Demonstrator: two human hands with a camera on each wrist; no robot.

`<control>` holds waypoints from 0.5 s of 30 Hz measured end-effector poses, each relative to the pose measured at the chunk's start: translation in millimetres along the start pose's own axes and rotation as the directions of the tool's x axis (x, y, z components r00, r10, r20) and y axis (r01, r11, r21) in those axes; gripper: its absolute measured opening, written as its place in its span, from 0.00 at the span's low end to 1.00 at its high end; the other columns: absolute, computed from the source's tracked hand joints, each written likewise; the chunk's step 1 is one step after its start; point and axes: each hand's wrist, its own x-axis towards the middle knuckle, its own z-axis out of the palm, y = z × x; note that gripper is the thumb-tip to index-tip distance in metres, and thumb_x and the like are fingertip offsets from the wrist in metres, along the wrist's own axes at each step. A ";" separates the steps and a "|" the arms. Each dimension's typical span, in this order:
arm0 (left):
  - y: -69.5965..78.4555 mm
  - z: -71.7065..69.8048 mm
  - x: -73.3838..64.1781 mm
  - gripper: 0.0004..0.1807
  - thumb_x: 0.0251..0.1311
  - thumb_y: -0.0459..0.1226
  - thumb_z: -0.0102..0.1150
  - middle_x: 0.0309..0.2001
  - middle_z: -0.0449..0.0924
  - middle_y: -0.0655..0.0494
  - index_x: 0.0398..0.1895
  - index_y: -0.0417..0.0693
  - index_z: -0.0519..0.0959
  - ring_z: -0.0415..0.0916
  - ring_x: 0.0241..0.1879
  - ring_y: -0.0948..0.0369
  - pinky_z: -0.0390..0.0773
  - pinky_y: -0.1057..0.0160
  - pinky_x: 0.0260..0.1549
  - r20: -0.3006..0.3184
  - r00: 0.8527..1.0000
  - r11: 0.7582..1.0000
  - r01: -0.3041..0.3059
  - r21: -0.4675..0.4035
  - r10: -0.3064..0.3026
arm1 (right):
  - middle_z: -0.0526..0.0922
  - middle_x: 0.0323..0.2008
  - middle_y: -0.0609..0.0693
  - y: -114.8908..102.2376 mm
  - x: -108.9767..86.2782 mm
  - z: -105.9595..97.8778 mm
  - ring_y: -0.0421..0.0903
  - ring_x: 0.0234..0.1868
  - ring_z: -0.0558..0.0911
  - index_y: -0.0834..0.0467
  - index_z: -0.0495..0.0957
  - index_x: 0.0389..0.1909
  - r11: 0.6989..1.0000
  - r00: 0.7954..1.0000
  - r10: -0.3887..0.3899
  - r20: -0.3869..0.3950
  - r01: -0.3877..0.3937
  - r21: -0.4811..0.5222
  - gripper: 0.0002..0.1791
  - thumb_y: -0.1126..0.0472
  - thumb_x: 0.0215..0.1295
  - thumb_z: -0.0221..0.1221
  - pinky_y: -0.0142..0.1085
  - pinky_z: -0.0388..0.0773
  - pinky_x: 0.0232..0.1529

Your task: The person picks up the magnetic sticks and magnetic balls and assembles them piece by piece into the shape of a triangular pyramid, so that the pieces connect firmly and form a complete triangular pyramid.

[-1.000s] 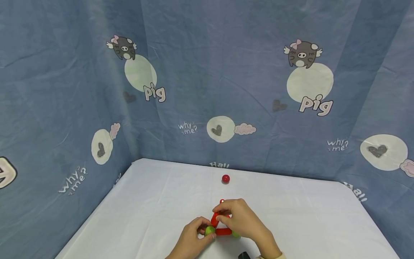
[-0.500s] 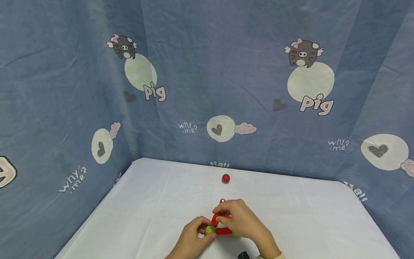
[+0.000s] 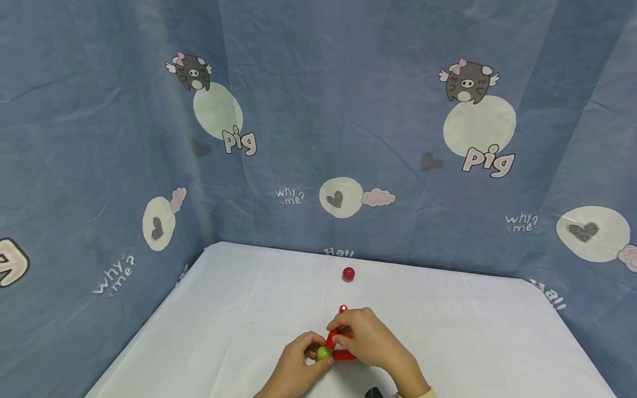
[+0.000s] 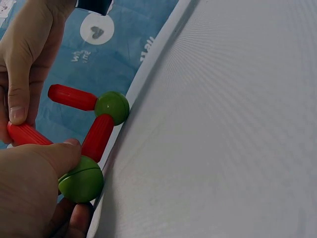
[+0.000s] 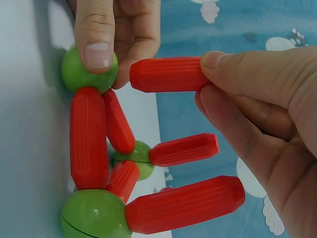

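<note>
Three green balls and red ribbed rods form a triangular frame on the white table. My left hand (image 3: pixel 294 362) grips one green ball (image 4: pixel 81 184) of it, thumb on top and fingers behind. Between the thumb and fingers of my right hand (image 3: pixel 370 338) is a loose red rod (image 5: pixel 166 74). Its free end points at the gripped ball, with a small gap in the right wrist view. Upright red rods (image 5: pixel 185 204) (image 5: pixel 183 149) rise from the other two balls (image 5: pixel 94 213) (image 5: pixel 143 166). In the head view, my right hand covers much of the frame.
A red ball (image 3: pixel 348 273) lies farther back on the white tabletop (image 3: pixel 264 298). A black object (image 3: pixel 373 392) shows at the bottom edge, near my right forearm. Blue printed cloth (image 3: pixel 308 127) hangs behind and along the left side.
Both hands stay nearly in place. My right hand has shifted very slightly, and the green ball beside it is now mostly hidden in the head view.
</note>
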 end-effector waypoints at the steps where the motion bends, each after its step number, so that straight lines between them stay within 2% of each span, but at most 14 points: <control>1: 0.0 0.0 0.1 0.14 0.61 0.47 0.70 0.40 0.79 0.64 0.45 0.55 0.80 0.73 0.37 0.73 0.77 0.71 0.40 0.000 1.000 1.000 0.000 -0.001 0.000 | 0.89 0.37 0.42 0.2 0.1 0.1 0.30 0.37 0.83 0.56 0.88 0.42 1.000 1.000 -0.002 0.000 0.002 -0.003 0.08 0.67 0.62 0.68 0.29 0.84 0.43; 8: 0.8 -0.3 -0.3 0.15 0.61 0.47 0.70 0.40 0.79 0.64 0.46 0.54 0.80 0.73 0.37 0.73 0.77 0.71 0.40 0.005 1.000 1.000 0.000 -0.003 0.000 | 0.89 0.37 0.41 1.6 0.4 1.7 0.29 0.37 0.82 0.56 0.88 0.43 1.000 1.000 -0.007 0.009 0.007 -0.014 0.09 0.66 0.62 0.69 0.32 0.85 0.43; 15: 0.6 -0.5 -0.5 0.14 0.62 0.47 0.70 0.40 0.80 0.64 0.46 0.54 0.80 0.73 0.38 0.72 0.77 0.72 0.40 0.009 1.000 1.000 -0.003 -0.009 0.003 | 0.88 0.36 0.41 2.0 0.6 1.9 0.29 0.36 0.82 0.56 0.88 0.42 1.000 1.000 -0.005 0.013 0.005 -0.026 0.09 0.66 0.62 0.70 0.31 0.84 0.44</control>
